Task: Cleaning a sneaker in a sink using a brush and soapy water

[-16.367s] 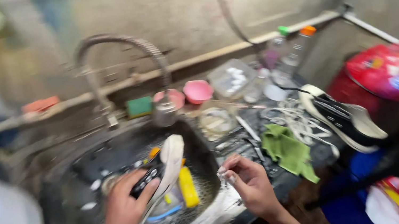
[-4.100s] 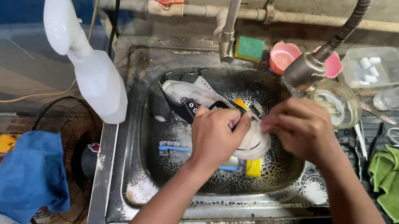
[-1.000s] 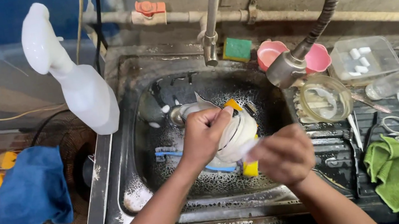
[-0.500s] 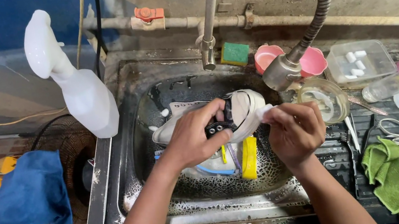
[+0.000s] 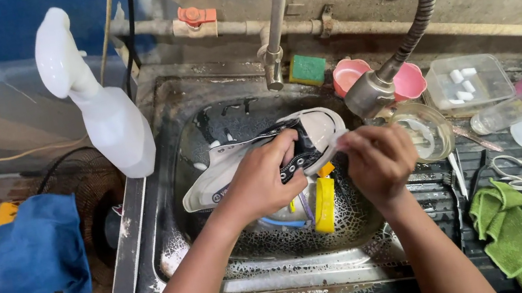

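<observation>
Over the basin of the steel sink (image 5: 144,208), the left hand (image 5: 267,181) is clamped around the middle of a white high-top sneaker (image 5: 255,154), fingers curled over the black laced upper, while the right hand (image 5: 377,162) is closed in a loose fist at the toe cap, its fingertips pressed against the rubber rim; whether it pinches a small cloth or brush there I cannot tell. Compared with half a second ago, the shoe has been tipped a little flatter and lifted clear of the basin floor, and the right hand has slid from beside the toe to right against it, so the work now looks centred on the front edge of the sole rather than the side. A yellow brush (image 5: 324,205) and a blue-handled tool (image 5: 281,224) lie beneath the shoe on the sink bottom. Room is tight to the right: the hanging spray head (image 5: 371,93) sits just above the toe, with a glass bowl (image 5: 425,133) just beside the right knuckles. The left wall of the basin is well apart from the heel, and the white spray bottle (image 5: 104,116) stands on the sink's left rim, near but not touching. A green cloth (image 5: 512,231) lies on the drainboard.
</observation>
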